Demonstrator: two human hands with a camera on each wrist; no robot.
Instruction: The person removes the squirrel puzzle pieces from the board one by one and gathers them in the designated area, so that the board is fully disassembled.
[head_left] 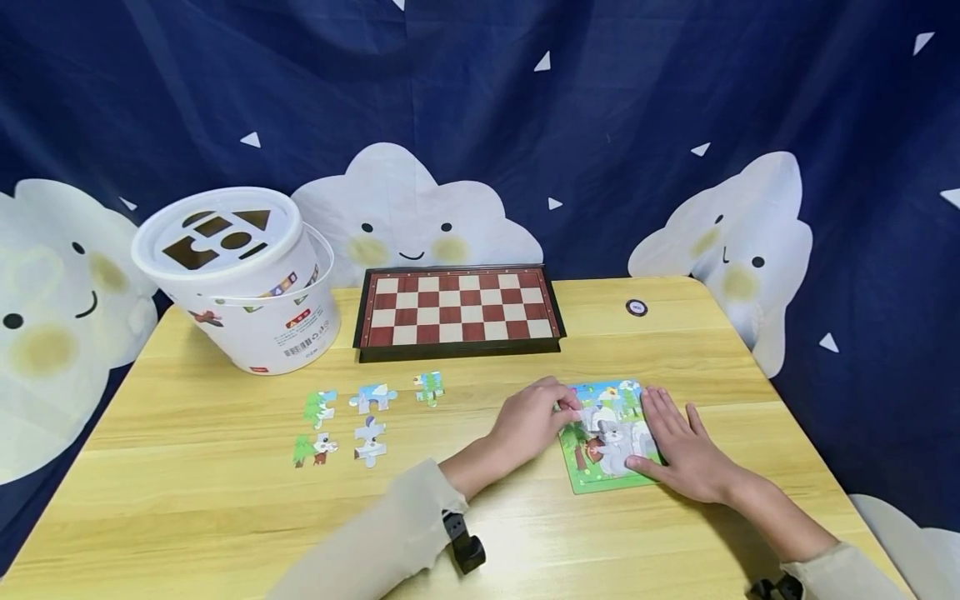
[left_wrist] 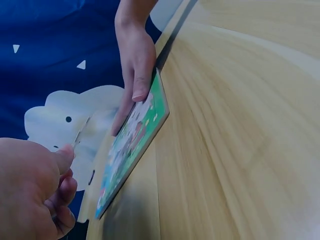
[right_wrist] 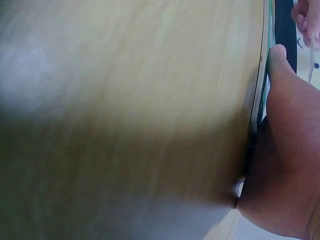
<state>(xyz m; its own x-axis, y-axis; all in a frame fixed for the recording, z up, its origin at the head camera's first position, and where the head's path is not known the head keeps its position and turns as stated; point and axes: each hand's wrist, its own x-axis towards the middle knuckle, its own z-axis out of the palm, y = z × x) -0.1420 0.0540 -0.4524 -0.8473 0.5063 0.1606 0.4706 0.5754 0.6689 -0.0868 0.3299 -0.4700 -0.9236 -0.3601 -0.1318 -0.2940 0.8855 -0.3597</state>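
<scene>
In the head view, a jigsaw puzzle board (head_left: 617,454) with a grey animal picture and a green border lies on the table. My left hand (head_left: 534,417) is over its left side, pinching a puzzle piece between thumb and fingers. The left wrist view shows this puzzle piece (left_wrist: 80,132) edge-on, raised above the board. My right hand (head_left: 686,454) rests on the board's right side with its fingers extended and the thumb on the picture. From the right wrist, that hand (right_wrist: 295,145) lies along the board's edge.
Several loose puzzle pieces (head_left: 370,442) lie on the table's left half. Behind them stand a white bucket (head_left: 262,325) with a shape-cut lid and a checkered board (head_left: 461,308). A small round disc (head_left: 636,307) lies at the back right. A dark blue curtain (head_left: 480,100) hangs behind the table.
</scene>
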